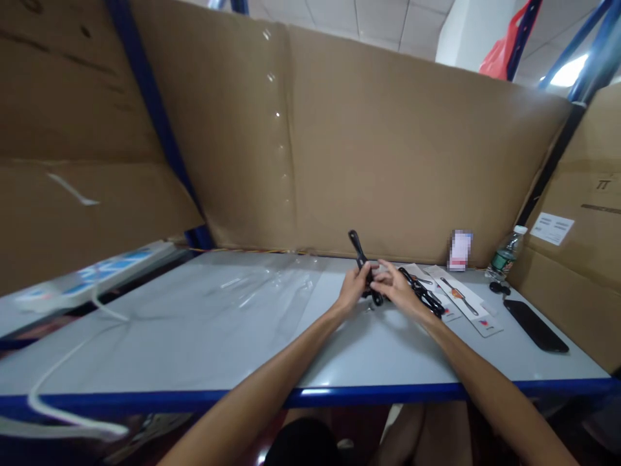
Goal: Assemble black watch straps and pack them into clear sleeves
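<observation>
A long black strap-like piece (358,244), resembling a watch strap, stands tilted above the table, with a rounded slotted upper end. My left hand (354,286) is closed around its middle, thumb on the near side. Its lower end (377,298) shows below the fingers. My right hand (392,285) is close against the strap from the right, fingers stretched and apart; whether the fingertips touch it is hard to tell. Just beyond my right wrist lies a pile of similar black straps (423,294). A tiny shiny bit (370,309) rests on the table below the hands.
Printed cards (478,310) picturing a strap lie on the right. Behind them are a pixelated upright item (459,251) and a water bottle (507,254). A black phone (536,325) lies farther right. Clear plastic film (272,291) covers the left side; a power strip (97,275) sits beyond.
</observation>
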### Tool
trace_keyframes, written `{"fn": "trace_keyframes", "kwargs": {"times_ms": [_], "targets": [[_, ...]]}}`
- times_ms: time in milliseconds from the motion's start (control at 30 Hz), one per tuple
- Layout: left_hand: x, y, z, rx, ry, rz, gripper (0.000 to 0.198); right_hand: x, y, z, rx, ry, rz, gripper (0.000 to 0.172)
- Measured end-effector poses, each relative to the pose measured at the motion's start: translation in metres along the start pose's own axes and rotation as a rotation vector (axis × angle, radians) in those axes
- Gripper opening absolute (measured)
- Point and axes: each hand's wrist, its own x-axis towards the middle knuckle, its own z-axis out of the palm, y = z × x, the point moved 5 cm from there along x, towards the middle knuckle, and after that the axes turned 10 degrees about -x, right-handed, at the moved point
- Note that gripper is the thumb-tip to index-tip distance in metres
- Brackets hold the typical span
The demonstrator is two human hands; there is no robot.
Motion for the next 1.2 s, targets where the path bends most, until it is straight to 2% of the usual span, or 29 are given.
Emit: {"fn": "trace_keyframes", "kwargs": {"times_ms": [100, 167, 233, 300, 367, 500, 600, 700, 800, 1000, 1100, 1200], "targets": [[0.008, 0.016, -0.02, -0.075, 0.083, -0.011, 0.05, 0.005, 0.006, -0.036, -0.246, 0.198, 0.047, 0.041], [0.012, 0.021, -0.034, -0.055, 0.16, -0.027, 0.043, 0.006, 0.013, -0.048, -0.462, 0.174, 0.087, 0.028], [0.014, 0.02, -0.043, -0.048, 0.216, -0.054, 0.036, 0.005, 0.019, -0.047, -0.632, 0.046, 0.062, 0.021], [0.015, 0.014, -0.047, -0.091, 0.249, -0.099, 0.034, 0.002, 0.02, -0.036, -0.765, -0.071, 0.003, 0.026], [0.015, 0.006, -0.048, -0.164, 0.271, -0.161, 0.034, -0.002, 0.019, -0.023, -0.868, -0.129, -0.035, 0.033], [0.016, -0.003, -0.049, -0.239, 0.28, -0.222, 0.035, -0.006, 0.014, -0.009, -1.019, -0.141, -0.008, 0.03], [0.018, -0.004, -0.052, -0.246, 0.283, -0.216, 0.037, -0.007, 0.015, -0.016, -1.107, -0.125, 0.102, 0.028], [0.019, -0.004, -0.054, -0.262, 0.307, -0.216, 0.041, -0.008, 0.012, -0.024, -1.196, -0.043, 0.071, 0.027], [0.02, -0.004, -0.054, -0.296, 0.344, -0.229, 0.048, -0.005, 0.009, -0.021, -1.164, 0.017, -0.035, 0.029], [0.02, -0.002, -0.053, -0.382, 0.374, -0.218, 0.053, 0.031, 0.013, 0.02, -0.854, -0.182, -0.077, 0.035], [0.02, -0.002, -0.054, -0.392, 0.363, -0.22, 0.05, 0.06, 0.015, 0.035, -0.788, -0.201, 0.05, 0.042], [0.02, -0.002, -0.053, -0.386, 0.339, -0.231, 0.046, 0.085, 0.02, 0.041, -0.689, -0.24, 0.169, 0.026]]}}
